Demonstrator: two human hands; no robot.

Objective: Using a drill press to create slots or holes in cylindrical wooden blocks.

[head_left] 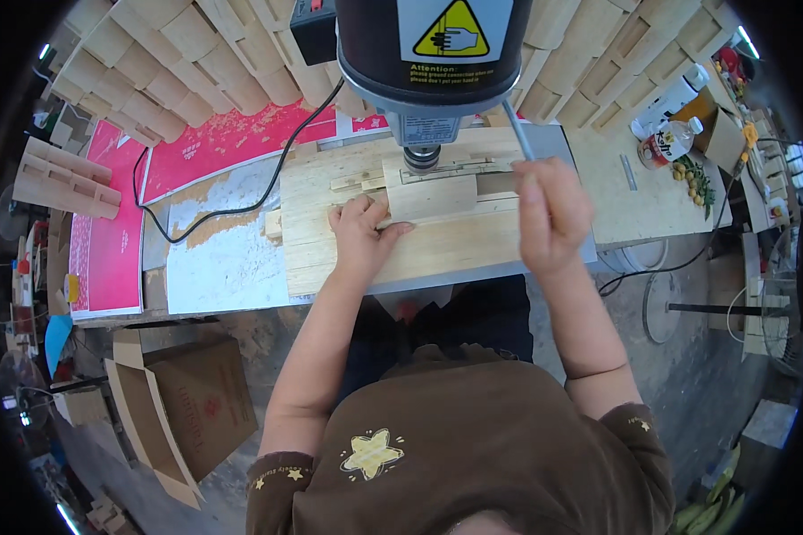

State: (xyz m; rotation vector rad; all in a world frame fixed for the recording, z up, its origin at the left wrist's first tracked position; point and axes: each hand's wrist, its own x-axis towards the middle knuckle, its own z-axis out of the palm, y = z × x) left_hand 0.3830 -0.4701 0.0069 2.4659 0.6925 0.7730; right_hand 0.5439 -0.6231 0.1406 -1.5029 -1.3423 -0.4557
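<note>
**Two hands at the drill machine**

Two hands are busy on the worktop (473, 254). The left hand (363, 234) lies flat on a small wood block (433, 198), pressing it down with spread fingers, not closed around it. The block sits on a big pale board (330, 241), right under the drill tip (421, 159) of the black machine (433, 53). The right hand (551, 214) is up higher, its grip closed tight around the thin grey handle (517, 134) of the machine. A black cord (241, 209) runs off to the left. A brown box (187, 406) sits on the floor. White bottles (669, 120) stand far to the right.
</note>
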